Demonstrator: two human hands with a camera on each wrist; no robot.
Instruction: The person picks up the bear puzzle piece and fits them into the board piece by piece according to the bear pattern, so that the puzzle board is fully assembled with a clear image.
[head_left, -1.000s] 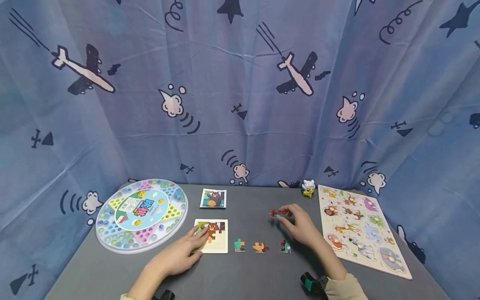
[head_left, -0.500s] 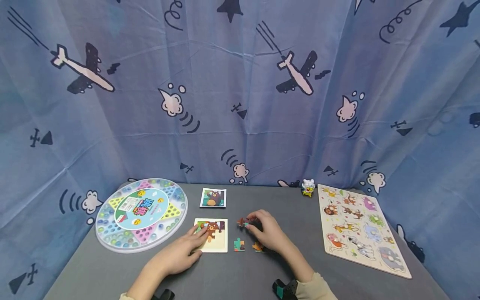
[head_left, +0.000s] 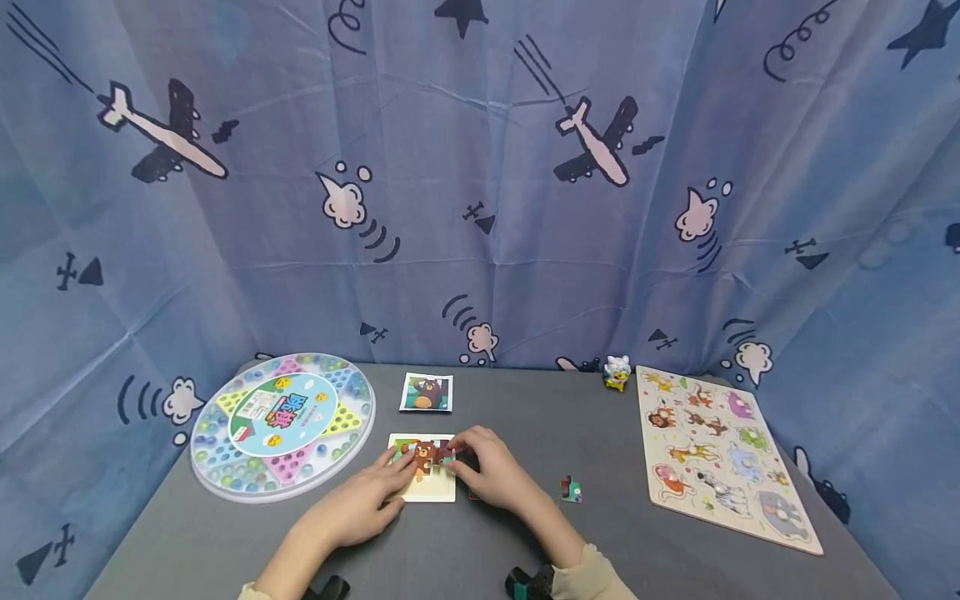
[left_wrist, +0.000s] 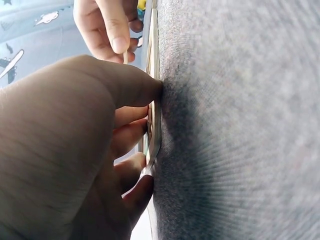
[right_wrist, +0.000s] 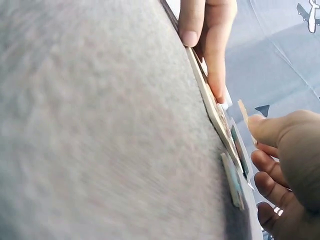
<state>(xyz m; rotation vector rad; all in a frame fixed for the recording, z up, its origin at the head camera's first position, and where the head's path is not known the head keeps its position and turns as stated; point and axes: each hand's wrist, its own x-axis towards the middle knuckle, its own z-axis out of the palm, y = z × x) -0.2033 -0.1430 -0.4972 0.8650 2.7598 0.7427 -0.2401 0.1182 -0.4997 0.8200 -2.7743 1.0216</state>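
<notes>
A cream puzzle tray (head_left: 433,492) lies flat before me, its upper part filled with pieces showing a brown bear. My left hand (head_left: 360,510) rests on its left side, fingers stretched over the picture and thumb at the near edge. Over the tray's upper right, my right hand (head_left: 491,473) pinches a puzzle piece (right_wrist: 242,109) between thumb and fingertips, tilted and raised above the board in the right wrist view. A loose piece (head_left: 572,490) lies to the right of that hand. Other loose pieces beside the tray are mostly hidden under it.
Behind the tray lies a bear picture card (head_left: 426,393). A round marble board game (head_left: 281,421) occupies the left, a wooden animal board (head_left: 720,458) the right. One small figurine (head_left: 617,373) stands at the back, before a blue curtain (head_left: 480,183).
My right hand has carried the pinched puzzle piece leftward from the middle of the table to the tray's upper right. My left hand has stayed in place on the tray.
</notes>
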